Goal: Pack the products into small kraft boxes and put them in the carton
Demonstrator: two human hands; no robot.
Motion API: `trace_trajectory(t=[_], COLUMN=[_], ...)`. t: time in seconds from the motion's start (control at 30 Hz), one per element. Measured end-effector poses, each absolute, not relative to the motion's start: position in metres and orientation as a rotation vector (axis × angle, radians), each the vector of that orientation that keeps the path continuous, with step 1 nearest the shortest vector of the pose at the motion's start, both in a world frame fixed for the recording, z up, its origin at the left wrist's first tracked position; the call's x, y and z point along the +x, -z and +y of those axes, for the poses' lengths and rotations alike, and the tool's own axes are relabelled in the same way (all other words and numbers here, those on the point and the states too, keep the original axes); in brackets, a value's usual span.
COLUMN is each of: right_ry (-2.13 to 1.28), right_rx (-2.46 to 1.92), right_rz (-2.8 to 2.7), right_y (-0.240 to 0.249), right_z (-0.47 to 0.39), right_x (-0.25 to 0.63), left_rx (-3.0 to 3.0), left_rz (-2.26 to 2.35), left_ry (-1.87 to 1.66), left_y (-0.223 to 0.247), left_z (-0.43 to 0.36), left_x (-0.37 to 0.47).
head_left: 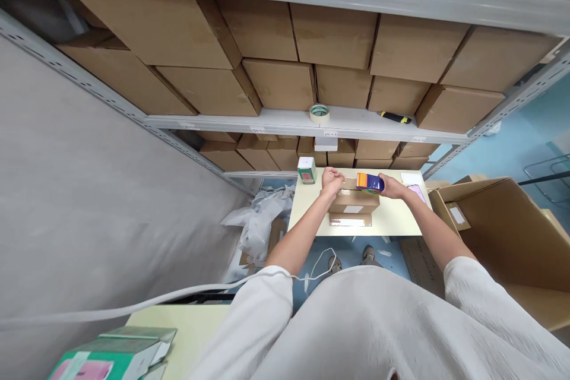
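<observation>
My right hand [392,186] is closed around a blue and orange tape dispenser [374,183], held over the far side of a brown cardboard box [356,202]. My left hand [331,180] is at the box's far left corner, fingers curled into a pinch. What is between those fingertips is too small to make out. The box rests on a pale yellow table [396,222] and has a white label [353,209]. An open flap [351,220] with a white strip sticks out on the near side.
A small green and white box [307,170] stands left of my left hand. A phone [417,193] lies at the right. Shelves of cartons rise behind, holding a tape roll [319,113] and a utility knife [395,117]. A large open carton [503,231] stands right; a white cable [178,295] crosses left.
</observation>
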State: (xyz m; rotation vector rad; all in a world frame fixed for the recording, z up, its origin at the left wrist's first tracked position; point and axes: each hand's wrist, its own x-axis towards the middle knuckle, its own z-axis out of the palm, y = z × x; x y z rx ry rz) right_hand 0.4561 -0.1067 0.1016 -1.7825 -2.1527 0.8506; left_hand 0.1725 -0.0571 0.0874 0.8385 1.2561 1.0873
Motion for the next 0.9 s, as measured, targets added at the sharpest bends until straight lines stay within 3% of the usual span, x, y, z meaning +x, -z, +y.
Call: trace_trajectory(t=[0.27, 0.9], right_ry=[-0.759, -0.404], right_rx=[-1.759, -1.982], right_rz=[-2.361, -2.803], right_y=[-0.109, -0.147], right_z=[-0.087, -0.07], right_x=[0.457, 0.382], left_rx=[0.751, 0.694], left_rz=[1.352, 1.421], left_ry=[-1.108, -1.093], left_y=[-0.058, 0.023], left_z=[-0.047, -0.043], left_x=[0.116, 0.089])
